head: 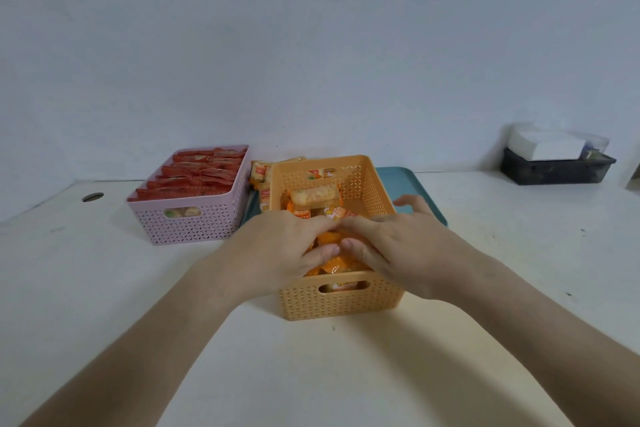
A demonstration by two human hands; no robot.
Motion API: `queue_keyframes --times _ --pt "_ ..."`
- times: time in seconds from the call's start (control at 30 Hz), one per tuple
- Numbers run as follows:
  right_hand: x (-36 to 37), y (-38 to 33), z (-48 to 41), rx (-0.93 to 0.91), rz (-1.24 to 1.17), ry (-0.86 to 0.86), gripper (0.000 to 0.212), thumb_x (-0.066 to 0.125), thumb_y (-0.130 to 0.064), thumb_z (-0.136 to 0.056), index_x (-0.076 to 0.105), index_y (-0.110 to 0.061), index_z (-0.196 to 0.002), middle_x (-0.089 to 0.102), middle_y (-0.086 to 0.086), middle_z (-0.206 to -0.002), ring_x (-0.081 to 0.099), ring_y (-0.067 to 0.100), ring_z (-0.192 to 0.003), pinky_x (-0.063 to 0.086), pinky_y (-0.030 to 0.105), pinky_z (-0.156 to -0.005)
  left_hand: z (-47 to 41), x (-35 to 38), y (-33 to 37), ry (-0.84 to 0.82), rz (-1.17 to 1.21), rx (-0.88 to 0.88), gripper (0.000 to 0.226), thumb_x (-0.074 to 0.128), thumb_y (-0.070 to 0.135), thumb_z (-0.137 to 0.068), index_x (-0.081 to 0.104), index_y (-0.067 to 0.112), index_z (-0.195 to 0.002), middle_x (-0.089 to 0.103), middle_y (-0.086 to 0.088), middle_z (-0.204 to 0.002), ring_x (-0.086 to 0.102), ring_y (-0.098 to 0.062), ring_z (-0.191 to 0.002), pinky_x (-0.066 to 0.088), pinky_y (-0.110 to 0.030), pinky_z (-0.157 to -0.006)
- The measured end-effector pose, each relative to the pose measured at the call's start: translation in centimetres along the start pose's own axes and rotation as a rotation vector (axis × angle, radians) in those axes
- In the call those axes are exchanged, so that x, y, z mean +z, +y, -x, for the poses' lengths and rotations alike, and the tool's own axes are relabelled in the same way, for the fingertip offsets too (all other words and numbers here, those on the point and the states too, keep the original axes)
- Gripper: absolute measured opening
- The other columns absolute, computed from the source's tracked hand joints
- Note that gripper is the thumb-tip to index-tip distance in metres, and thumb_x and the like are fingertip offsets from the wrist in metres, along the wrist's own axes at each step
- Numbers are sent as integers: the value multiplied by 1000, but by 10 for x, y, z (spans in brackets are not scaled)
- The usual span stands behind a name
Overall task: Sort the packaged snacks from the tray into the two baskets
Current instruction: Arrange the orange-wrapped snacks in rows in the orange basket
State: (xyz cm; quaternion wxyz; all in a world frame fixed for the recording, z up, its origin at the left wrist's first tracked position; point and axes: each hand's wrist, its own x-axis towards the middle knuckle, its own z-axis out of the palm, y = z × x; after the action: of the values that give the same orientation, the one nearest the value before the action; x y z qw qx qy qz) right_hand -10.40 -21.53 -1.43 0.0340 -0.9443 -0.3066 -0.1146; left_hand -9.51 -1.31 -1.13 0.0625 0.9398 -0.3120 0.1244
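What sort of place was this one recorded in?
Probably a plain indoor desk or staged workstation, not a shop: a white table with a cable hole, a blank pale wall behind it, and a dark storage bin at the far right.
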Motion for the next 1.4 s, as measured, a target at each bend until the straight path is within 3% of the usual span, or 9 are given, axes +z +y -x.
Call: queue_keyframes --times 0.2,0.33,0.47,0.6,0.7,0.87,1.03,1.23,1.4 --pt "8 4 -3 -42 -55 7 42 19 -49 -101 52 -33 -121 63 -13 -93 59 10 -89 33 37 -101 -1 2 -4 -16 65 31 29 41 53 -95 56 40 -115 60 15 -101 50 -3 -96 45 -28 -81" --pt "-1 7 -5 -34 -267 99 45 29 -50 -100 61 -24 -116 64 -6 -99 58 12 -94 46 35 -85 2 -7 -4 -9 306 -51 26 45 46 -96 62 34 -111 63 19 -90 57 6 -86 43 -11 -71" --pt "-23 19 -24 158 -231 191 26 50 -35 -97 60 -25 -118 67 -6 -112 59 18 -104 45 37 -91 -12 -21 -20 197 449 -191 20 57 28 -94 66 28 -112 67 16 -97 58 8 -90 39 -2 -70" --pt "-27 22 -56 177 43 22 29 52 -32 -93 47 -26 -120 64 -6 -111 56 20 -104 36 43 -95 -37 -26 -41 223 271 -255 17 60 22 -90 69 31 -103 68 14 -98 61 -3 -93 46 -20 -79" --pt "-16 16 -78 132 232 -103 39 53 -34 -92 41 -18 -126 64 1 -111 57 24 -105 34 42 -94 -60 -14 -50 8 37 -243 26 59 27 -88 64 30 -113 66 8 -114 59 -13 -105 47 -32 -86" --pt "7 12 -99 138 358 -248 51 50 -32 -94 35 -13 -139 65 2 -116 58 25 -114 26 44 -106 -90 13 -49 -268 -405 -250 44 62 30 -84 44 18 -123 61 -9 -117 55 -30 -110 33 -38 -77" --pt "22 17 -104 155 447 -309 51 33 -35 -100 28 -12 -146 66 1 -118 55 26 -119 13 48 -112 -98 19 -48 -171 -423 -275 39 59 16 -83 42 15 -118 62 -10 -110 57 -31 -104 31 -38 -73" --pt "3 22 -98 112 22 -85 46 53 -47 -89 54 -14 -120 67 6 -110 60 26 -102 44 35 -79 -73 -16 -49 169 34 -320 29 57 34 -83 51 26 -110 49 0 -103 51 -19 -92 36 -32 -71" --pt "-22 27 -85 234 -263 174 33 56 -33 -86 70 -5 -76 64 8 -71 57 20 -68 43 29 -58 -36 -36 -38 258 228 -292 24 63 39 -85 61 27 -106 61 8 -97 57 -11 -88 43 -29 -74"
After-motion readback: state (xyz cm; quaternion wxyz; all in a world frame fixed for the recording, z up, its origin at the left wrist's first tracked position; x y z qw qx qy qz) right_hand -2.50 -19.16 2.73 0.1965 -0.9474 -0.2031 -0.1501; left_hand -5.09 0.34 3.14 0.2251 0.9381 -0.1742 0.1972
